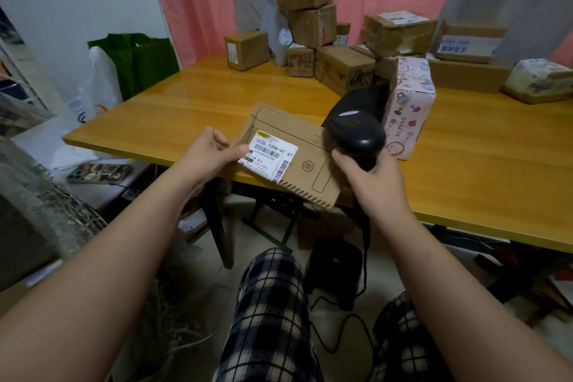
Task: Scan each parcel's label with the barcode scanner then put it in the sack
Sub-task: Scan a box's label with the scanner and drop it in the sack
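Parcel (pixel 310 146), a flat cardboard mailer, juts over the tabletop's (pixel 186 102) near edge. Our left hand (pixel 206 155) pinches its left side, thumb on top, so the label (pixel 269 155) faces up for reading. Just right, the scanner (pixel 356 130) hangs over the mailer's far corner, likely lining up. Our right hand (pixel 369 186) curls its fingers (pixel 342 160) round the handle. More boxes (pixel 341 65) wait behind.
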A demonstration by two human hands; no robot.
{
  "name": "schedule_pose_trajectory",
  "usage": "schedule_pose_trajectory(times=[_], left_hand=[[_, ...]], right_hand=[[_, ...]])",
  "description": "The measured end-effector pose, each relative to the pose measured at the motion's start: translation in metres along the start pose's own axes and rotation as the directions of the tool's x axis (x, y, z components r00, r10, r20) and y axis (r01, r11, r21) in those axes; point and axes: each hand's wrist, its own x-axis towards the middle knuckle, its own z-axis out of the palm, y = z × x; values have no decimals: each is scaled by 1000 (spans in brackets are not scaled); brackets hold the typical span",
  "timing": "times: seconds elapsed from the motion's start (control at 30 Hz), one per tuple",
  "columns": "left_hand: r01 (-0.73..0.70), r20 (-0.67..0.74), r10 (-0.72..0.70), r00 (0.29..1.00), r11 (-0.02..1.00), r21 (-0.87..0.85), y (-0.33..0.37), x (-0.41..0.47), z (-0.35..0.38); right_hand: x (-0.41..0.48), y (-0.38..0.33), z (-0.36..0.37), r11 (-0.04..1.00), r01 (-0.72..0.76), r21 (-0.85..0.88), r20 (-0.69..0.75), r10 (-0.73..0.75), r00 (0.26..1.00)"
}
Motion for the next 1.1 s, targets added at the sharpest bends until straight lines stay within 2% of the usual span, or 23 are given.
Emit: schedule_pose_trajectory(times=[0.07,0.13,0.27,0.4,0.57,1.1], left_hand=[[-13,-19,10,1000,990,-138,-6,-3,-5],[-41,-70,28,997,979,-201,-9,-5,-4],[-57,-185,1,983,953,-296,-8,-6,14],[-103,-220,82,972,991,-87,-11,-5,25],[-84,-247,81,966,996,-4,-14,-2,22],[-95,-197,97,976,995,23,-19,-2,22]], right_hand=[[4,-5,-6,999,44,-8,-36,-45,998],[2,-12,-7,997,78,5,-58,-77,995],[-11,-15,4,997,81,2,60,-81,995],[-29,-4,15,1000,28,-13,114,-26,993],[-45,9,22,999,34,13,120,-35,992],[-55,9,31,999,7,42,142,-13,990]])
